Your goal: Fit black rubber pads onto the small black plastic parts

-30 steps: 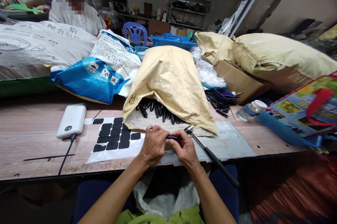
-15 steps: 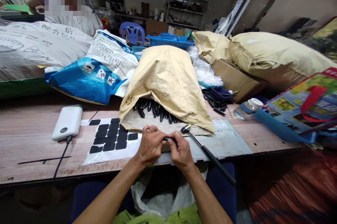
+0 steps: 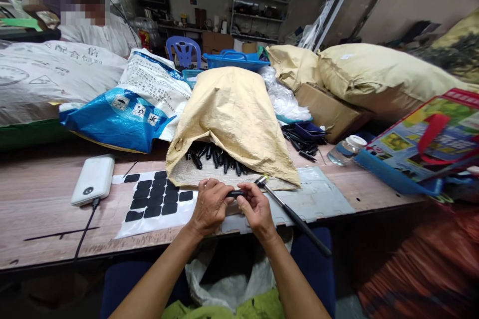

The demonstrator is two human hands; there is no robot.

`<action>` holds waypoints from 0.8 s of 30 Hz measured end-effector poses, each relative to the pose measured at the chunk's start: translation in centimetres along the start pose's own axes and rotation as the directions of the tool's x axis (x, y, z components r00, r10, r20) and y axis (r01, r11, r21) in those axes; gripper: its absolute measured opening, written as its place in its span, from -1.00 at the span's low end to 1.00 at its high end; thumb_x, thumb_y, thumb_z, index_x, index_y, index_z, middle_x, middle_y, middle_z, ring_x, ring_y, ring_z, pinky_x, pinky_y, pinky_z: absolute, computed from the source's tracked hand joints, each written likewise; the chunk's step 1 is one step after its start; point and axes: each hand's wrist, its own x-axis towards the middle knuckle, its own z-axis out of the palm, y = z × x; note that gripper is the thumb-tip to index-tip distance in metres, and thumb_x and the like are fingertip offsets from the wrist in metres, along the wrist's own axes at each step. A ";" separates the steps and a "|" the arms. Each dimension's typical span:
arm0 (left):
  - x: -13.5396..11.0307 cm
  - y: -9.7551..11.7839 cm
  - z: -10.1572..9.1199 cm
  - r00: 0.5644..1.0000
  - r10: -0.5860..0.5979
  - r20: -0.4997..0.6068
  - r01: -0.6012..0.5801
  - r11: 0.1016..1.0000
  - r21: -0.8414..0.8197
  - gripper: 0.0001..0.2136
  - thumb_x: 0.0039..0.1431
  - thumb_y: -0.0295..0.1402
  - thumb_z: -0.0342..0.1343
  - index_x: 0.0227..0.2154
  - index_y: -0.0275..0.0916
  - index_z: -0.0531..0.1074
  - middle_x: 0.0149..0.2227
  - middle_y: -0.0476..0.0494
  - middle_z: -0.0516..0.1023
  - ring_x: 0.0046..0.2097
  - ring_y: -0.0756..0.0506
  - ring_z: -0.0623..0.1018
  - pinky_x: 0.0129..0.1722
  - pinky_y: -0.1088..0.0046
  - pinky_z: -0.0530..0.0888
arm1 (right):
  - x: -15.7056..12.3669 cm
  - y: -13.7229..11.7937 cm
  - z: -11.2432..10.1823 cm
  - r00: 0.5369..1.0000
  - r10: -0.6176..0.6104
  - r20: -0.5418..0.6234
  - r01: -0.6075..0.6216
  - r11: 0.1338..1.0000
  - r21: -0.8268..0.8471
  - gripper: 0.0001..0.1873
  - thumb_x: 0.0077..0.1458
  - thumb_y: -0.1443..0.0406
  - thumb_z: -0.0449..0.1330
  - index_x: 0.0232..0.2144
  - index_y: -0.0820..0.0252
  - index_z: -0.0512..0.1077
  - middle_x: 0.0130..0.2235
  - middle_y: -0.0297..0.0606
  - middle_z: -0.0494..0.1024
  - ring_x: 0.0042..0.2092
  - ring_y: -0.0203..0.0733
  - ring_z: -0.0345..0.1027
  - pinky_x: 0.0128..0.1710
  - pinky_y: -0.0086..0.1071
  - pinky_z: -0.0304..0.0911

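We're apparently working 1 black piece (image 3: 235, 193), left hand (image 3: 210, 205) and right hand (image 3: 258, 210) gripping with closed fingers, steadiness needed next.

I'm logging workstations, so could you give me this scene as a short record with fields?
Left hand: holding one end of a small black piece
Right hand: at its other end
Hammer: beside right hand, handle past table's front edge
Yellow sack: mouth open, black pieces showing
Left of sack: white sheet with black patches, white corded device
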 end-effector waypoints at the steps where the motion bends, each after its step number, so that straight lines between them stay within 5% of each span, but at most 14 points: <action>1: 0.0 0.1 0.0 1.000 -0.007 -0.001 0.007 1.000 0.002 -0.85 0.26 -0.36 0.12 -0.13 -0.12 0.51 -0.24 -0.11 0.60 -0.08 -0.23 0.43 0.06 0.08 0.19 | 0.0 -0.2 -0.1 1.000 -0.005 -0.025 0.004 1.000 -0.030 -0.74 0.29 0.19 0.14 -0.01 0.14 0.38 -0.22 -0.24 0.54 -0.29 -0.22 0.44 -0.29 -0.38 0.37; 4: 0.2 0.2 -0.1 0.999 -0.035 -0.003 0.035 0.999 0.007 -0.87 0.24 -0.34 0.16 -0.16 -0.13 0.52 -0.24 -0.10 0.61 -0.07 -0.23 0.43 0.06 0.07 0.19 | -0.1 -1.2 -1.6 0.977 -0.141 -0.159 0.084 0.942 -0.324 -0.85 0.28 0.26 0.12 -0.14 0.14 0.45 -0.23 -0.20 0.54 -0.22 -0.14 0.43 -0.19 -0.29 0.35; 6: 0.4 0.2 0.1 0.998 -0.066 0.005 0.066 0.998 0.019 -0.87 0.21 -0.34 0.21 -0.18 -0.13 0.52 -0.22 -0.10 0.61 -0.06 -0.23 0.42 0.06 0.08 0.20 | -0.2 -1.7 -3.4 0.944 -0.221 -0.246 0.038 0.812 -0.583 -0.85 0.26 0.30 0.13 -0.15 0.14 0.47 -0.16 -0.14 0.53 -0.08 -0.03 0.39 -0.06 -0.18 0.29; 9: 0.6 0.2 0.4 0.992 -0.116 0.041 0.114 0.993 0.042 -0.88 0.15 -0.35 0.28 -0.24 -0.14 0.55 -0.22 -0.09 0.58 -0.03 -0.23 0.41 0.05 0.11 0.21 | -0.7 -1.5 -6.6 0.958 -0.084 -0.274 -0.192 0.518 -0.833 -0.79 0.16 0.28 0.24 -0.13 0.15 0.49 -0.14 -0.09 0.50 -0.07 0.07 0.32 -0.10 -0.14 0.23; 12: 0.7 0.0 0.5 0.984 -0.157 0.084 0.155 0.987 0.031 -0.87 0.09 -0.36 0.32 -0.27 -0.14 0.56 -0.23 -0.07 0.57 -0.04 -0.21 0.40 0.02 0.15 0.22 | -1.3 -0.8 -8.7 0.974 0.111 -0.199 -0.225 0.332 -0.916 -0.88 0.18 0.24 0.25 -0.23 0.14 0.48 -0.21 -0.15 0.48 -0.14 0.01 0.32 -0.21 -0.22 0.19; 15: 0.8 -0.1 0.4 0.978 -0.175 0.111 0.177 0.984 -0.005 -0.85 0.07 -0.33 0.35 -0.27 -0.12 0.58 -0.24 -0.05 0.59 -0.04 -0.21 0.41 0.01 0.16 0.21 | -1.9 -0.4 -9.1 0.979 0.137 -0.150 -0.189 0.334 -0.923 -0.94 0.22 0.29 0.18 -0.31 0.16 0.41 -0.24 -0.17 0.48 -0.16 -0.02 0.34 -0.21 -0.25 0.19; 21: 1.1 -0.3 0.2 0.971 -0.182 0.156 0.188 0.982 -0.023 -0.81 0.08 -0.25 0.36 -0.22 -0.08 0.63 -0.28 -0.05 0.61 -0.05 -0.21 0.41 0.00 0.15 0.19 | -3.4 -1.9 -6.7 0.970 0.115 -0.213 -0.240 0.566 -0.789 -0.84 0.27 0.22 0.10 -0.14 0.12 0.37 -0.32 -0.28 0.58 -0.32 -0.08 0.47 -0.36 -0.31 0.25; 24: 1.2 -0.4 0.2 0.965 -0.193 0.177 0.201 0.979 -0.031 -0.81 0.08 -0.22 0.36 -0.21 -0.04 0.65 -0.29 -0.06 0.61 -0.06 -0.22 0.40 -0.01 0.15 0.19 | -4.1 -2.8 -5.4 0.988 0.015 -0.154 -0.125 0.666 -0.735 -0.70 0.28 0.28 0.09 0.04 0.08 0.42 -0.17 -0.25 0.66 -0.21 -0.08 0.56 -0.23 -0.29 0.37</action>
